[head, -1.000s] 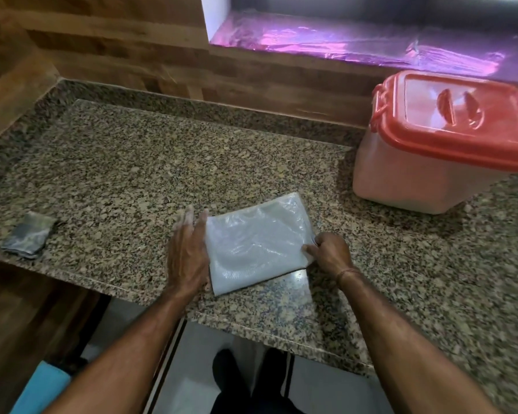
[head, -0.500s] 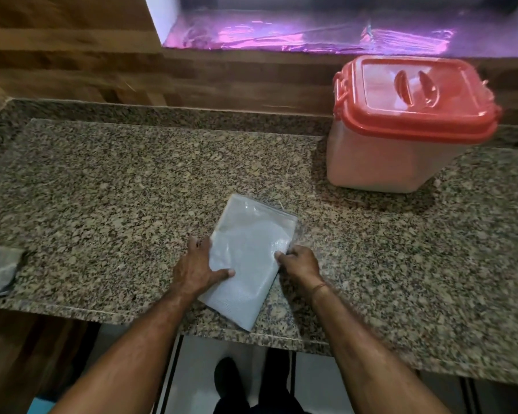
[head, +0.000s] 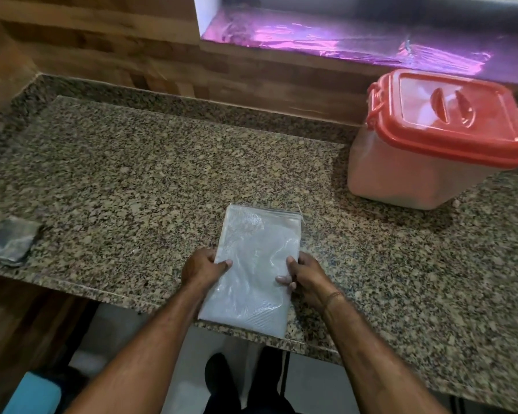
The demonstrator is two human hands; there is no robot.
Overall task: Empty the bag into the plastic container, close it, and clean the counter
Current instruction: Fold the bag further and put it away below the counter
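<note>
The bag (head: 256,264) lies flat on the counter (head: 150,180), at 6 o'clock, close to the near edge. It is clear and white, folded into a long neat shape, and looks flat and thin. Its near end hangs a little over the counter edge. Its far end has a thin seam with a bit of thread sticking out at the right corner. No words or labels can be read on it.

The left hand (head: 202,270) grips the left side of the bag — the thumb lies on top and the fingers curl at the edge. The right hand (head: 304,274) grips the right side the same way, with the thumb and fingertips pressed on the plastic. A thin band sits on the right wrist.

The box (head: 413,177) stands at 2 o'clock, well apart from the bag, by the back wall. Its sides are cloudy and pale. Its red lid (head: 449,121) is on, with two small raised grips in the middle and a clasp on the left side. No writing shows on it.

A gray cloth (head: 11,243) lies folded at 9 o'clock, near the counter's front edge, far from the hands.

Shiny purple foil (head: 341,40) covers the ledge at 12 o'clock — above the wooden wall.
</note>
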